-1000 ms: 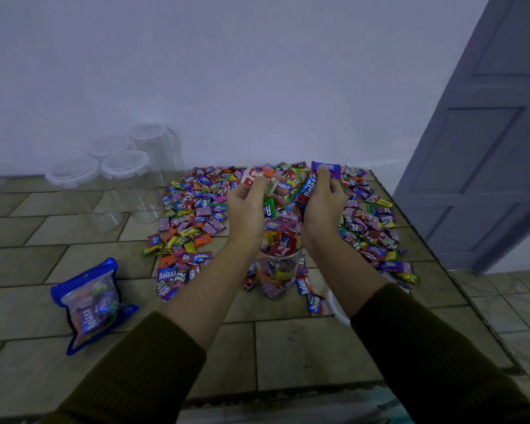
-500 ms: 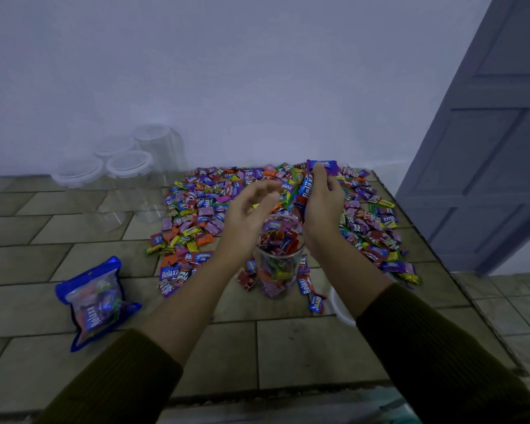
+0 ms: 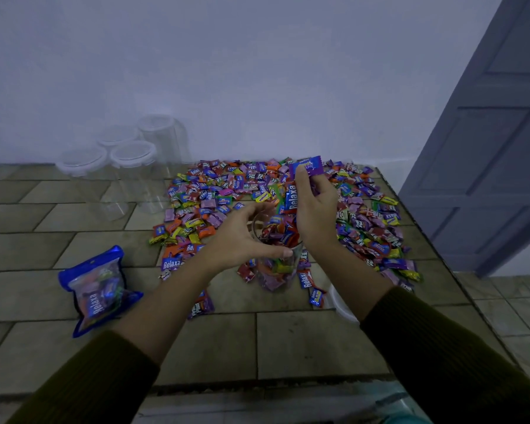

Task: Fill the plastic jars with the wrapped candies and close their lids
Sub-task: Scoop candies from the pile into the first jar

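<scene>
**Full jar, full fist: spills are the worry**

My right grip (image 3: 315, 215) is clamped on a handful of wrapped candies (image 3: 292, 199), held just above the mouth of the open jar (image 3: 276, 270). The jar stands on the counter (image 3: 303, 341) at the near edge of the candy pile (image 3: 214, 191). My left grip (image 3: 242, 237) is curled round the jar's rim, thumb on the near side, fingers arcing round the far side.

The jar looks nearly full to me. If I let the whole handful go at once, I expect wrappers to slide off the mound and over the rim, joining the strays lying round the base. My left fingers partly crowd the opening, so they could deflect what falls. The jar is probably light plastic, and a nudge from either wrist might tip it. Overfilling could also stop the lid (image 3: 341, 304), which peeks out beside my right forearm, from seating. The lidded empty jars (image 3: 132, 160) stand at the back left, well apart.
</scene>
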